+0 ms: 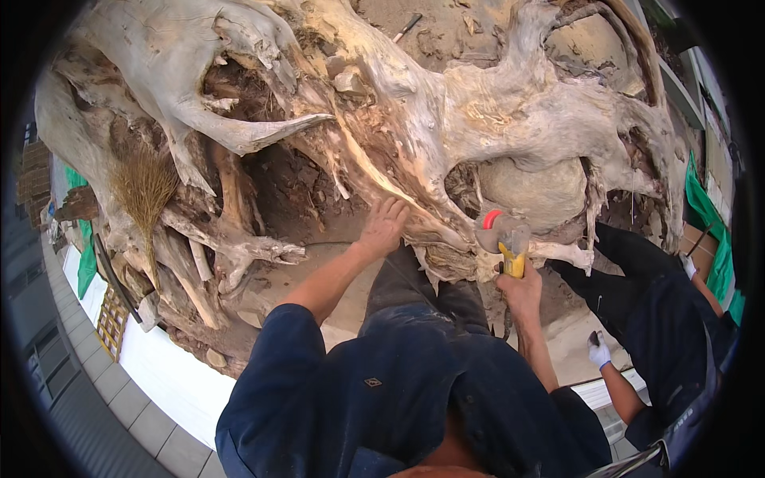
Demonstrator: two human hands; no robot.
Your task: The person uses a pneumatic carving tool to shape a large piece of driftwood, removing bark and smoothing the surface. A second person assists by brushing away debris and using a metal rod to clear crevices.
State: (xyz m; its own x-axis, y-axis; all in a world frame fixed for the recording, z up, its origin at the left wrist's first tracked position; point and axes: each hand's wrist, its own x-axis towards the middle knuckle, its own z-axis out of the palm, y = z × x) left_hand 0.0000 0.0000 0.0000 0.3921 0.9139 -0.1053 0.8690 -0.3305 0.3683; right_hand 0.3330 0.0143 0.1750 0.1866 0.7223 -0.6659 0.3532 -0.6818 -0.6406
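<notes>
A huge gnarled tree root (430, 103), pale and weathered with reddish-brown hollows, spreads in front of me. My left hand (385, 227) lies on one of its ridges, fingers stretched out over the wood and holding nothing. To the right, my right hand (521, 288) is wrapped round the yellow body of an angle grinder (513, 261). Its greyish round head and a bright red part sit close to the root's near edge. Whether the disc touches the wood, or is turning, I cannot tell.
A twig broom (144, 195) leans on the root at the left, above a hammer-like tool (148, 311). A large stone (538, 195) sits within the root. Another person in dark clothes (669, 319) and white gloves stands close at my right. A dark-handled tool (408, 27) lies far back.
</notes>
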